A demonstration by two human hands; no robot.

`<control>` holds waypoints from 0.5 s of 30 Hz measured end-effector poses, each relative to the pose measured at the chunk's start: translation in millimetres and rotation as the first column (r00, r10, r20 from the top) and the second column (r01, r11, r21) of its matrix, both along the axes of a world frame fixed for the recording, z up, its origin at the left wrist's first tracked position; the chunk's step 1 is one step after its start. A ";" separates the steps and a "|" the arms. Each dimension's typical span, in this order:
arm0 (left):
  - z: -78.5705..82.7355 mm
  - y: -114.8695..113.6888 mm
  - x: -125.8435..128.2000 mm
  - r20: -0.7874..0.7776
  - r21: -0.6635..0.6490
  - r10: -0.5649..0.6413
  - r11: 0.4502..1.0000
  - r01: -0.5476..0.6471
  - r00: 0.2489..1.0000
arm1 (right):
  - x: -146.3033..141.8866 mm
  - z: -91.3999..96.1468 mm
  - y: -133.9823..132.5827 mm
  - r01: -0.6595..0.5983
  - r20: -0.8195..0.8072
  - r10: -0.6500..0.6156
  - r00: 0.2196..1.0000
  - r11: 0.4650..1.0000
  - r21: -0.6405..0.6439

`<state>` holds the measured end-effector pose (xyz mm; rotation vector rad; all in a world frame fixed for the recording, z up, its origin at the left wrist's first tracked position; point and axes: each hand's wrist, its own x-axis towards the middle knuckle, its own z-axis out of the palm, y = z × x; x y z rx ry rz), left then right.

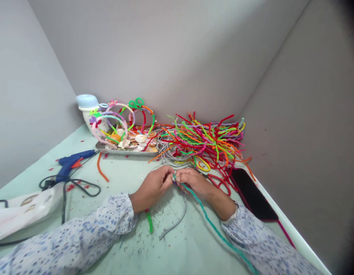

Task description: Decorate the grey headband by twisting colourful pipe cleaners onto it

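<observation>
My left hand (155, 188) and my right hand (195, 183) meet fingertip to fingertip over the middle of the table, both closed in a pinch. From my right hand's fingers a long teal pipe cleaner (207, 217) trails down to the lower right. Its near end lies between the two hands, where my left fingertips pinch too. A grey wire (181, 219) hangs below the fingers and curves to the tabletop; its upper part is hidden by them. Under my left wrist lies a short green pipe cleaner piece (149, 222).
Red-handled scissors (222, 183) and a black phone (252, 193) lie right. Behind are a pipe cleaner heap (211, 139), coiled grey wire (168, 147), and a metal tray (128, 152) with shells and decorated hoops (108, 118). A blue glue gun (69, 162) lies left by a white bottle (91, 110).
</observation>
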<state>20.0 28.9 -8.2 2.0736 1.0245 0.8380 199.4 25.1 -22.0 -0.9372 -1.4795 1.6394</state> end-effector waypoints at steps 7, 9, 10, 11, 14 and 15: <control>1.7 -1.5 -3.0 0.000 0.101 -0.014 0.995 0.014 1.000 | -1.7 2.4 -1.9 0.023 -0.053 -0.024 0.998 1.000 -0.011; 1.3 -2.1 -3.2 0.008 0.105 -0.016 0.994 0.015 1.000 | -1.9 2.9 -2.3 0.025 -0.054 -0.026 0.998 1.000 -0.012; 1.0 -2.4 -3.4 0.008 0.107 -0.011 0.994 0.010 1.000 | -1.8 2.6 -2.3 0.025 -0.054 -0.025 0.998 1.000 -0.013; 0.5 -2.5 -3.6 0.004 0.110 -0.007 0.994 0.007 1.000 | -1.6 2.0 -2.1 0.024 -0.053 -0.025 0.998 1.000 -0.013; -0.7 -2.2 -4.2 -0.015 0.118 0.003 0.993 -0.001 1.000 | -0.4 -1.3 -0.9 0.023 -0.054 -0.023 0.998 1.000 -0.016; -1.1 -2.0 -4.3 -0.028 0.124 0.009 0.992 -0.005 1.000 | -0.1 -2.2 -0.6 0.023 -0.055 -0.024 0.998 1.000 -0.017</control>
